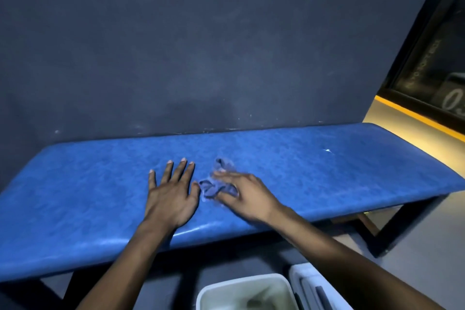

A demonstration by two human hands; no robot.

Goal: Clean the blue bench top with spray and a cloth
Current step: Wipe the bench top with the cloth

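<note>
Two pale bins (pixel 245 292) sit at the bottom edge, on the floor before the blue table (pixel 314 171). On its mottled padded top, mid-frame, the left hand (pixel 171 199) lies flat with fingers spread; just beside it the right hand (pixel 247 196), blurred, grips a crumpled blue cloth (pixel 214 185). Behind rises a dark wall (pixel 176 45). At the upper right, a dark window (pixel 435 63) bears unreadable lettering.

Lettering on the dark glass pane only

At about three o'clock, the black-framed dark glass pane (pixel 432 58) carries pale lettering running up its face, too faint and skewed to read; lower on the same pane, toward four o'clock, a large pale figure "0" shows, with a second character cut off by the picture's edge; nothing else bears legible writing.
</note>
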